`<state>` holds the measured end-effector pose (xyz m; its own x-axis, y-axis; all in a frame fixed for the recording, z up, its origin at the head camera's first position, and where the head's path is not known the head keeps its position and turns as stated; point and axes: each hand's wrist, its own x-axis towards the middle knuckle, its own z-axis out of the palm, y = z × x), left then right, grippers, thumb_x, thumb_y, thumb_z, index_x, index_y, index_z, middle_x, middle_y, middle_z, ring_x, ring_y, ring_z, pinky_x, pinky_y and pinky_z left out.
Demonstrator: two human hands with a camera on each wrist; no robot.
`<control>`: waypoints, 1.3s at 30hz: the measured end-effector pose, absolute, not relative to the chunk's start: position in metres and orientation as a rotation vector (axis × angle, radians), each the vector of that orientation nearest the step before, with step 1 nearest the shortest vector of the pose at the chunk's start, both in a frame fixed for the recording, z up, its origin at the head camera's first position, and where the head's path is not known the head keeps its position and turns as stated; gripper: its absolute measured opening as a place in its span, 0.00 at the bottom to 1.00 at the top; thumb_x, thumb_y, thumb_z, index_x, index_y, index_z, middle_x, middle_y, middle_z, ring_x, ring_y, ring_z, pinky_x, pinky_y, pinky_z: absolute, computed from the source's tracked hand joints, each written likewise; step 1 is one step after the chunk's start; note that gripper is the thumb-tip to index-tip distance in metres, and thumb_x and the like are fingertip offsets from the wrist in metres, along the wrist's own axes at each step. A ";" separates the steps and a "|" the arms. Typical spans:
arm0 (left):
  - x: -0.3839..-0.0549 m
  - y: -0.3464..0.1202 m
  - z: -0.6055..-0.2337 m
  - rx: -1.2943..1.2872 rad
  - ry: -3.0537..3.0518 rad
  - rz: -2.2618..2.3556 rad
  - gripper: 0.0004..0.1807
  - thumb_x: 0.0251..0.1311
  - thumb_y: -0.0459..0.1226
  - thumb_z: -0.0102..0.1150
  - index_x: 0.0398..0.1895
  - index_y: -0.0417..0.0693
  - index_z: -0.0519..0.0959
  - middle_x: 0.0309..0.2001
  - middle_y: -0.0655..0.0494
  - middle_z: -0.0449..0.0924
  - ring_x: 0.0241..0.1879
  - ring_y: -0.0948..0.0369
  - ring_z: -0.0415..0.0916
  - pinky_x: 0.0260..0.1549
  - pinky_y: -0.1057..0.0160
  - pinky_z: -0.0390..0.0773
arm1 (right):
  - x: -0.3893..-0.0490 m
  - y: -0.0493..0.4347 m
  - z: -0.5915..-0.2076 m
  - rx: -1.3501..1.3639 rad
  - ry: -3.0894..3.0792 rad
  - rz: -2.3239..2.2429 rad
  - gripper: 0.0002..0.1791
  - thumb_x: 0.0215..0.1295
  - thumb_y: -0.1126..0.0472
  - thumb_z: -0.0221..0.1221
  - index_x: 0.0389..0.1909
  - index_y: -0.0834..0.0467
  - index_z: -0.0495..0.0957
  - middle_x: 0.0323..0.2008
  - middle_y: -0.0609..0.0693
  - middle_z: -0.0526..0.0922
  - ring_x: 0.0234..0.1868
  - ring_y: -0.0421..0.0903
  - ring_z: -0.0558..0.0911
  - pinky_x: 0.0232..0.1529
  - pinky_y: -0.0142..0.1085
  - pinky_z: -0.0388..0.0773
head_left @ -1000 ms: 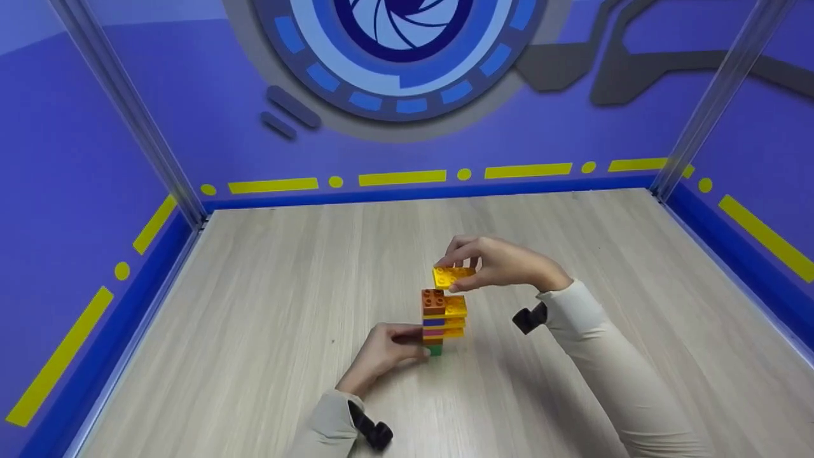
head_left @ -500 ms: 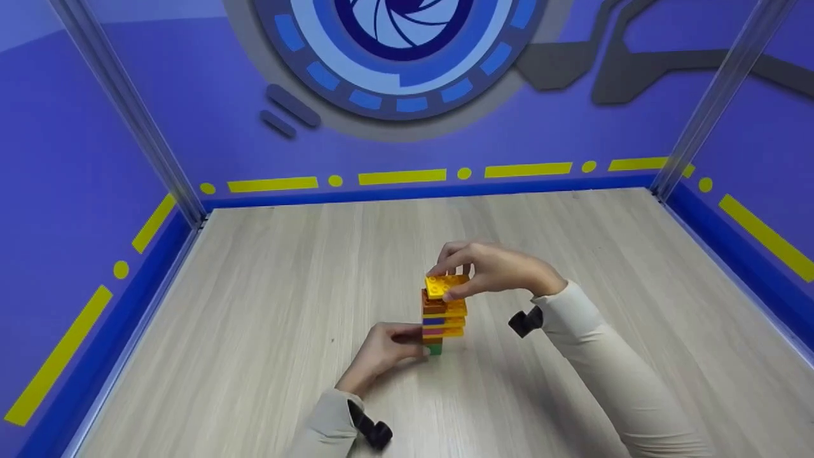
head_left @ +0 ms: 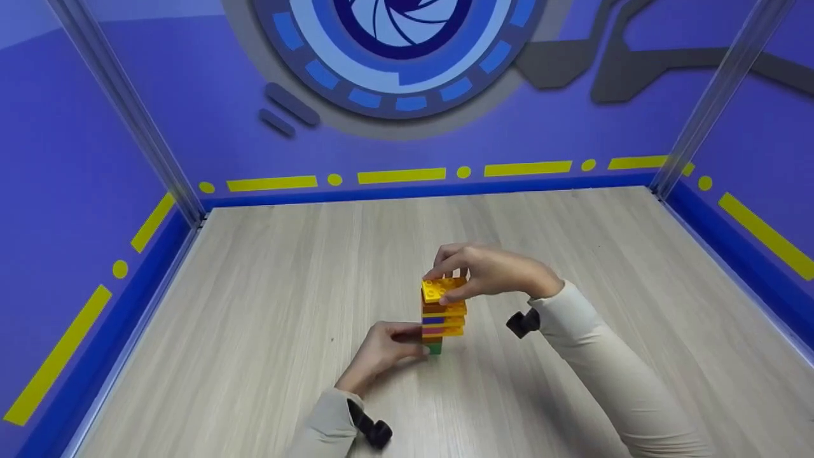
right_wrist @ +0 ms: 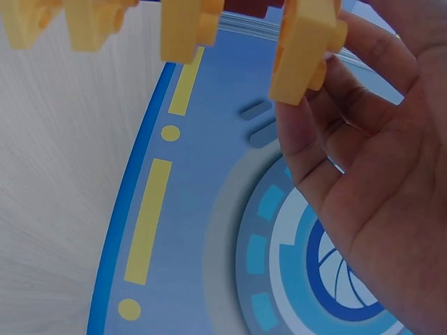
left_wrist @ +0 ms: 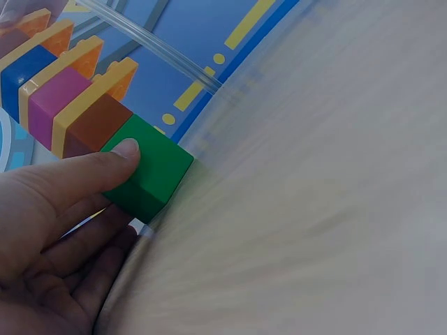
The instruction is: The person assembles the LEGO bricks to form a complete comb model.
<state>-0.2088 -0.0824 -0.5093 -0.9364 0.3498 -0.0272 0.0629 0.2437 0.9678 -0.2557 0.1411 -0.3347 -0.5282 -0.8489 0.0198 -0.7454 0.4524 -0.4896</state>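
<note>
A tower of toy building bricks stands upright on the table. From the bottom it runs green brick, brown brick, then magenta brick, blue brick and another brown brick, with yellow plates between them jutting right. My left hand grips the base, its thumb on the green brick. Over the top brown brick lies one more yellow plate, pinched by my right hand; it seems to touch the brick, but whether it is pressed down I cannot tell.
The pale wood table is bounded by a blue-purple back wall and side walls. Black wrist mounts sit on both cuffs, the right one beside the tower. Several jutting plate ends lie below the right fingers.
My right hand has come down and slightly left, bringing the yellow plate from above the tower onto its top brown brick. The left hand keeps its grip at the base.
</note>
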 end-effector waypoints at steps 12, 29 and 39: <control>-0.209 -0.084 -0.508 0.447 2.338 1.704 0.21 0.49 0.37 0.71 0.50 0.51 0.83 0.48 0.56 0.85 0.50 0.60 0.80 0.55 0.57 0.77 | -0.253 0.139 -0.335 -1.361 2.481 -0.629 0.21 0.61 0.54 0.64 0.56 0.54 0.80 0.43 0.48 0.79 0.41 0.42 0.76 0.44 0.32 0.81; -0.210 -0.084 -0.509 0.451 2.369 1.676 0.21 0.49 0.37 0.71 0.50 0.50 0.83 0.48 0.55 0.85 0.50 0.59 0.81 0.55 0.56 0.77 | -0.249 0.133 -0.331 -1.364 2.548 -0.546 0.22 0.58 0.52 0.66 0.54 0.55 0.81 0.39 0.48 0.78 0.39 0.42 0.76 0.37 0.29 0.78; -0.209 -0.083 -0.508 0.435 2.336 1.698 0.21 0.49 0.38 0.71 0.50 0.51 0.83 0.47 0.55 0.85 0.50 0.60 0.81 0.54 0.58 0.78 | -0.251 0.133 -0.334 -1.285 2.501 -0.629 0.22 0.58 0.53 0.67 0.52 0.56 0.81 0.40 0.48 0.78 0.44 0.44 0.81 0.42 0.30 0.81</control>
